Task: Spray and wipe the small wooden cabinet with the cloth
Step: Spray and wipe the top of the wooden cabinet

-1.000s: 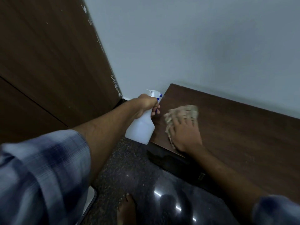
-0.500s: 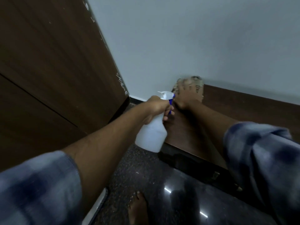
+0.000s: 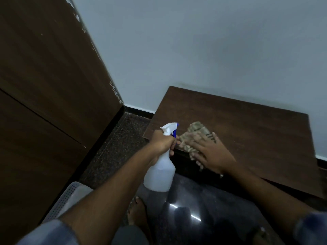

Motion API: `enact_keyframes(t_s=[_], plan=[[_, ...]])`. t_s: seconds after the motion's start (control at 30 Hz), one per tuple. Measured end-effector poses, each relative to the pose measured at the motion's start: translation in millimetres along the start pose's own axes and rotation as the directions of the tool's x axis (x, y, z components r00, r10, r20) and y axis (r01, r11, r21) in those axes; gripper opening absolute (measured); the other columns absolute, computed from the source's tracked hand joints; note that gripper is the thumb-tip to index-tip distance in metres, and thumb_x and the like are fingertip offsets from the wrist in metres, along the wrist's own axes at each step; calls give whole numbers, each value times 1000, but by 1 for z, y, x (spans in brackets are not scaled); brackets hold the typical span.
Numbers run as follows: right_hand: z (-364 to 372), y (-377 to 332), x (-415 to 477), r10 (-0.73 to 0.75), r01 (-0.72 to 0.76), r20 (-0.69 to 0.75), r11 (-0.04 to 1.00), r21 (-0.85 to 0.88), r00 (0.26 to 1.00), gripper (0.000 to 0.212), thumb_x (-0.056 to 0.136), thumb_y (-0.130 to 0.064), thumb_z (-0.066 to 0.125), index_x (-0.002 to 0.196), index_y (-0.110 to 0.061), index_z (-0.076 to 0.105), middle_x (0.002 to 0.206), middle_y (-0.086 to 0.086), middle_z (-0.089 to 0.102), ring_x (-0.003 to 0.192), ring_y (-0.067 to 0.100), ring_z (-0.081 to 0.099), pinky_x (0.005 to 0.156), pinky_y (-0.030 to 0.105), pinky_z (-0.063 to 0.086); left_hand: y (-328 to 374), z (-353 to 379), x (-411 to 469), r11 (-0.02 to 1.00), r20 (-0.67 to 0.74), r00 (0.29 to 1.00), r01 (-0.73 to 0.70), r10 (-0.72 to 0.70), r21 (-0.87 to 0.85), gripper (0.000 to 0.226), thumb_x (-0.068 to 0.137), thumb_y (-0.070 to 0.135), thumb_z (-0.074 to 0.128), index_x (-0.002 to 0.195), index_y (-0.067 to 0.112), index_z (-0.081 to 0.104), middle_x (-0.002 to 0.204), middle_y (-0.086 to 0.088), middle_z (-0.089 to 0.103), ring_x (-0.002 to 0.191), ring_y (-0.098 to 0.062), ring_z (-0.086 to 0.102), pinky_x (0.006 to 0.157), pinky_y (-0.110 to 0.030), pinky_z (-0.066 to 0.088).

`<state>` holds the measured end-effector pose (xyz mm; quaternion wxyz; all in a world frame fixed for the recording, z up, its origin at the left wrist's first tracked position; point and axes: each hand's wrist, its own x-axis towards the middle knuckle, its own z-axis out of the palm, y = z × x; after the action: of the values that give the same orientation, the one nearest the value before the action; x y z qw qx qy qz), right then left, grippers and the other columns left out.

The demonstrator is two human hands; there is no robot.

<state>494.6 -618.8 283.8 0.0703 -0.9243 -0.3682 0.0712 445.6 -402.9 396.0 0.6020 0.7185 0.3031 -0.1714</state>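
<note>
So the left hand point(image 3: 163, 142) is wrapped tight around the neck of a white spray bottle point(image 3: 160, 174) with a blue trigger, holding it in the air just off the cabinet's point(image 3: 247, 138) front left corner, above the dark floor point(image 3: 113, 147). The right hand point(image 3: 210, 154) is flat, fingers spread, pressing a crumpled tan cloth point(image 3: 192, 137) onto the cabinet top near that same corner, right by the front edge. The cabinet sits against the pale wall point(image 3: 194, 50), and a bare foot point(image 3: 136, 211) shows below.
</note>
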Motion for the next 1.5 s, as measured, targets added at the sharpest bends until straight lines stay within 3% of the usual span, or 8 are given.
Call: enact_keyframes(t_s=[0.07,0.17,0.3,0.5,0.63,1.0,1.17,1.5], plan=[[-1,23,-21,403,-394,-116,915,90,908,53,102,-59,23,153,-43,30,165,-9,25,153,18,20,118,62,16,-16,7,-24,997,3,1000,32,-31,-68,41,72,-16,46,102,-5,70,100,-18,76,80,-29,70,47,-27,45],[2,21,-40,866,-844,-60,497,203,496,65,100,-56,26,158,-27,27,165,6,22,151,34,19,118,64,10,-36,18,-55,990,18,998,58,-57,-128,42,71,-17,45,102,-4,70,105,-20,75,100,-32,74,45,-26,43],[5,10,-75,350,-349,-12,936,56,937,58,104,-49,26,159,-38,14,168,-7,12,154,24,14,119,58,15,-56,41,-80,987,71,997,35,-24,-158,48,72,-21,45,113,-8,67,115,-23,71,102,-22,74,40,-25,40],[7,72,-150,920,-878,-85,391,275,383,57,105,-43,26,159,-30,21,168,2,14,153,31,12,121,57,10,-48,88,-101,996,176,984,-8,23,-84,49,72,-19,44,111,-2,70,112,-21,74,89,-16,76,42,-25,42],[5,79,-165,853,-822,-54,516,242,519,58,105,-49,27,160,-35,15,169,-2,8,154,29,8,123,53,9,-37,121,-104,998,255,966,-24,37,-54,59,74,-18,45,125,2,66,112,-19,73,94,-16,75,43,-26,42],[25,86,-164,858,-857,-224,496,136,461,63,100,-56,35,158,-34,24,167,0,20,153,29,16,119,56,18,-64,161,-43,998,250,967,30,-42,52,37,70,-8,56,94,10,77,95,-7,80,96,-26,77,53,-30,48],[19,82,-163,853,-857,-232,502,115,468,63,101,-54,32,158,-29,29,165,4,25,152,32,20,117,58,23,-59,151,-44,996,213,975,54,-67,67,37,78,-12,58,93,18,75,98,-9,80,62,-14,68,59,-34,52],[30,83,-166,810,-828,-380,535,169,446,52,102,-42,40,152,-27,43,162,2,34,150,29,26,116,53,24,-99,139,-31,996,101,994,31,-39,82,32,84,-11,58,107,3,74,98,-9,77,93,-22,74,70,-38,58]])
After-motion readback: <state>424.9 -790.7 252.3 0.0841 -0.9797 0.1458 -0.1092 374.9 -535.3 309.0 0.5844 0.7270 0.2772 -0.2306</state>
